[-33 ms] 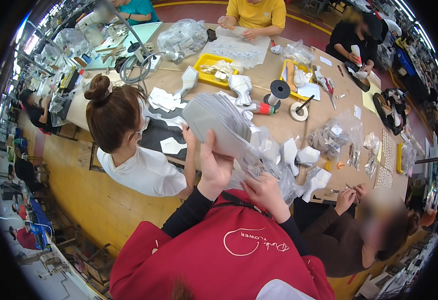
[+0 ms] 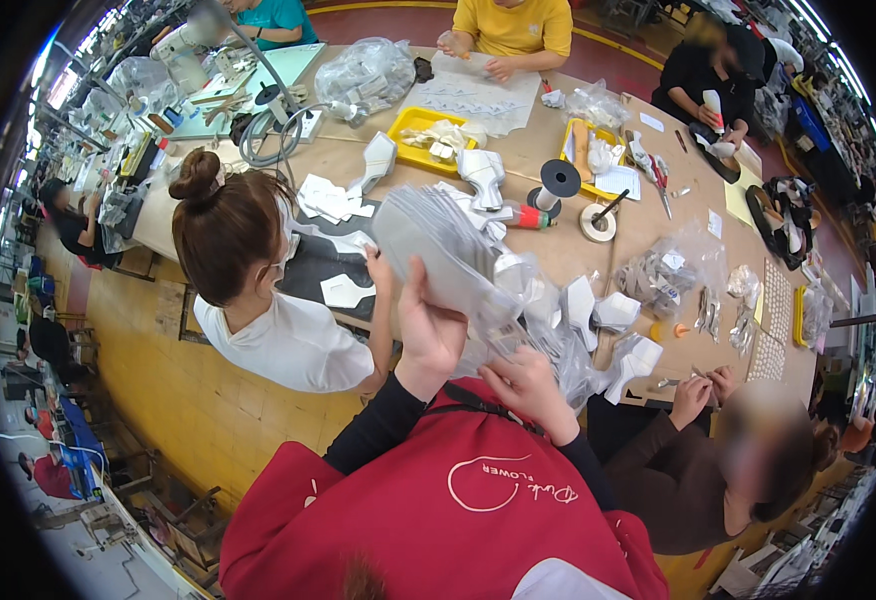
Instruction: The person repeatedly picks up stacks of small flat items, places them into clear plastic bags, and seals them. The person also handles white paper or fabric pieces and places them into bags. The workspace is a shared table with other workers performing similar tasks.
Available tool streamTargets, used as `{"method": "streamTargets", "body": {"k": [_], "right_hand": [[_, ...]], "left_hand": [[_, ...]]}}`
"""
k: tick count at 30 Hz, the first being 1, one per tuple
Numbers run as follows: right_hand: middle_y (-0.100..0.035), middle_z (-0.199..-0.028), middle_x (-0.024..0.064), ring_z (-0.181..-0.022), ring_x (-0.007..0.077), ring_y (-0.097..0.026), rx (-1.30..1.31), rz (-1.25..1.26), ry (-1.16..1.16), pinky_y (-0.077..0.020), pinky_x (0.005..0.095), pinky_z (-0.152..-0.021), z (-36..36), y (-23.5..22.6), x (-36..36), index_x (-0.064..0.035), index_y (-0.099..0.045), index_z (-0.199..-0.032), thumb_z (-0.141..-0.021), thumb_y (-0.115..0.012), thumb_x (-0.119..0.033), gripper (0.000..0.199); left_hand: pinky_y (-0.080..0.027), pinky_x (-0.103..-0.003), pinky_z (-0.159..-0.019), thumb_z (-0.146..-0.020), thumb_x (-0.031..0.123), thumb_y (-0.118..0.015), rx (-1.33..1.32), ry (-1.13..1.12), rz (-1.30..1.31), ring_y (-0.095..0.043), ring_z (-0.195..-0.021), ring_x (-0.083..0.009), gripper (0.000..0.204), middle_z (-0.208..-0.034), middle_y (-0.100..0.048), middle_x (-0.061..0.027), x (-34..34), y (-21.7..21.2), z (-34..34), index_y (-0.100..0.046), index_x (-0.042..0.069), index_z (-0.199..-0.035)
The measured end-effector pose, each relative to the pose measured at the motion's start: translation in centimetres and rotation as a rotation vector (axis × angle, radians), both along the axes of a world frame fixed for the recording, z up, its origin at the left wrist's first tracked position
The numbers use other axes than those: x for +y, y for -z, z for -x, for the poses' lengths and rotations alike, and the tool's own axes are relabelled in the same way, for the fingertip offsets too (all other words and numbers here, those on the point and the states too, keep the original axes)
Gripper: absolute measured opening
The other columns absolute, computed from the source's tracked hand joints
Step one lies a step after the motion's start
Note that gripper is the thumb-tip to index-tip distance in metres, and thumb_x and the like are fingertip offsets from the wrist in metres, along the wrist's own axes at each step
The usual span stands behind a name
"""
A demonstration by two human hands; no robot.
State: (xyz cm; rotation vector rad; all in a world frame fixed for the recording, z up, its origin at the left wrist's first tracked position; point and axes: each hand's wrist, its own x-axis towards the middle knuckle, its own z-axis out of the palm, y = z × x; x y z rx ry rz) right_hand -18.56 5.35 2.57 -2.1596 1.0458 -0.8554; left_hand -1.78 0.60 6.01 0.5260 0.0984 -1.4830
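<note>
The left hand (image 2: 432,335) grips a fanned stack of flat, pale-grey pieces (image 2: 428,240), extending beyond it, long axis far-left to near-right. The right hand (image 2: 530,385), fingers curled, is nearer the stack's near end; contact cannot be determined.

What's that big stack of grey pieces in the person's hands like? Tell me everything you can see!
The stack of grey pieces is many thin, pale, flat shapes, perhaps plastic or card, with a slight sheen. Its broad, rounded end points up and left in the picture; the layers' edges fan out along its right side. It's tilted, held up in front of the table. The left grip holds it, thumb across its face. The right grip is by its lower end; contact there is unclear.
</note>
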Motion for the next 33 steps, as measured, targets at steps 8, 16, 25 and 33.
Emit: {"method": "streamTargets", "body": {"k": [8, 16, 25, 33], "right_hand": [[-0.053, -0.044, 0.0047, -0.037, 0.0147, -0.042, -1.585, -0.282, -0.124, -0.0277, 0.0307, -0.042, 2.0, -3.1, -0.2, -0.0044, -0.059, -0.05, -0.079, -0.059, -0.015, 0.031], [-0.062, -0.07, 0.0085, -0.06, 0.0254, -0.06, -0.196, 0.027, -0.244, -0.0455, 0.0346, -0.053, -0.4, -6.6, 0.6, -0.0025, -0.064, -0.074, -0.075, -0.074, -0.009, 0.012], [-0.065, -0.072, 0.0104, -0.051, 0.0199, -0.059, -0.003, -0.138, 0.328, -0.0446, 0.0295, -0.05, 3.6, -3.1, 0.5, -0.0029, -0.067, -0.097, -0.084, -0.068, -0.01, 0.015], [-0.036, -0.148, 0.0182, -0.103, 0.0243, -0.058, -0.779, -0.42, 0.128, -0.0478, 0.0345, -0.087, 2.7, -5.1, -1.0, -0.0093, -0.008, -0.154, -0.082, -0.073, -0.036, 0.101]], "left_hand": [[-0.043, -0.038, -0.097, -0.091, 0.035, -0.065, -0.15, -0.108, 0.029, -0.054, -0.113, -0.0195, 0.048, -0.123, -0.055, -0.0038, -1.4, 0.8, -2.8, -0.047, 0.01, -0.128], [-0.043, -0.037, -0.097, -0.088, 0.023, -0.069, -0.475, -0.187, 0.109, -0.053, -0.112, -0.0181, 0.054, -0.121, -0.053, -0.0039, 0.1, 0.9, 0.6, -0.04, 0.01, -0.132], [-0.045, -0.042, -0.095, -0.088, 0.028, -0.068, -0.793, -0.616, 0.145, -0.053, -0.114, -0.0246, 0.055, -0.126, -0.051, -0.0093, -0.2, 0.6, -4.5, -0.042, 0.006, -0.131], [-0.049, -0.037, -0.09, -0.086, 0.035, -0.067, -0.45, 0.158, 0.101, -0.06, -0.103, -0.0209, 0.054, -0.112, -0.059, -0.0071, 3.4, 0.0, -3.1, -0.047, 0.004, -0.126]]}}
